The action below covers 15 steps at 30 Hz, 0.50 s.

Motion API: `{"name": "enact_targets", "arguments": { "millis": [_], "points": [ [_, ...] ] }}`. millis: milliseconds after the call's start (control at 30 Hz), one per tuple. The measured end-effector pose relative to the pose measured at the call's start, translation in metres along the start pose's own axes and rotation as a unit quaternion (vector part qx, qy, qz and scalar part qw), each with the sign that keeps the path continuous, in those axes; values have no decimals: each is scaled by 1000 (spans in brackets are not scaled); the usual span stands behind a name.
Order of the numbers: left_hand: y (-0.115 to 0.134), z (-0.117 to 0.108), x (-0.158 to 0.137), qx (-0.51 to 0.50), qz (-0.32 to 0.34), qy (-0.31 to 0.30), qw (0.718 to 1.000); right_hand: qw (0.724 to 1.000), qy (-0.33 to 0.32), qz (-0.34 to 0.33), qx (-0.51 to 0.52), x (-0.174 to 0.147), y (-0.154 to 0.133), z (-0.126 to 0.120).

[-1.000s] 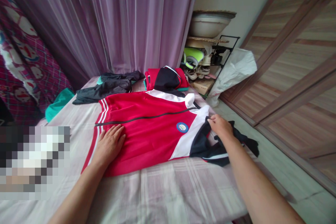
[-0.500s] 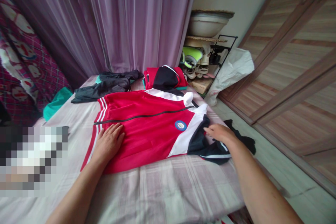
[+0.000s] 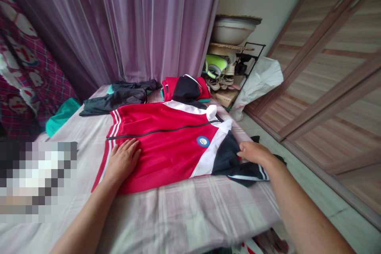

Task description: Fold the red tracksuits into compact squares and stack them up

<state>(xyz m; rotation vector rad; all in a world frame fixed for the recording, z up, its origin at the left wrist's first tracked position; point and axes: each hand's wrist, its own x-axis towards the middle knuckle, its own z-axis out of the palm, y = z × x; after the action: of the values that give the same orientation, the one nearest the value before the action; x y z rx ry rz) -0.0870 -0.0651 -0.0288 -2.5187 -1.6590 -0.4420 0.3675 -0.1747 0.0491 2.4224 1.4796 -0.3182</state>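
A red zip-up jacket [image 3: 166, 147] with a white and black shoulder panel lies front up on the bed. Its collar points right, and the striped hem is at the left. My left hand [image 3: 126, 158] rests flat on the red front beside the hem, fingers stretched out. At the right, my right hand [image 3: 253, 151] pinches the black sleeve [image 3: 228, 152] near the shoulder. The lower sleeve, with white stripes, runs partly beneath my right forearm toward the bed's edge.
A folded red and black stack [image 3: 187, 88] sits behind the jacket. Dark clothes [image 3: 116, 101] and teal cloth [image 3: 62, 118] lie at the back left. Beyond the bed [image 3: 184, 214] stand a shoe rack [image 3: 253, 61], a white bag [image 3: 258, 83] and a wooden wardrobe [image 3: 333, 87].
My right hand has moved slightly right, drawing the black sleeve outward and spreading the shoulder flatter. My left hand stays on the jacket's front.
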Motion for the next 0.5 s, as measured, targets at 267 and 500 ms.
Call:
{"name": "enact_targets", "arguments": {
  "millis": [267, 500],
  "points": [
    [0, -1, 0, -9, -2, -6, 1000, 999, 35, -5, 33, 0, -2, 3],
    [0, -2, 0, 1, -7, -17, 1000, 996, 61, 47, 52, 5, -36, 9]
  ]
}}
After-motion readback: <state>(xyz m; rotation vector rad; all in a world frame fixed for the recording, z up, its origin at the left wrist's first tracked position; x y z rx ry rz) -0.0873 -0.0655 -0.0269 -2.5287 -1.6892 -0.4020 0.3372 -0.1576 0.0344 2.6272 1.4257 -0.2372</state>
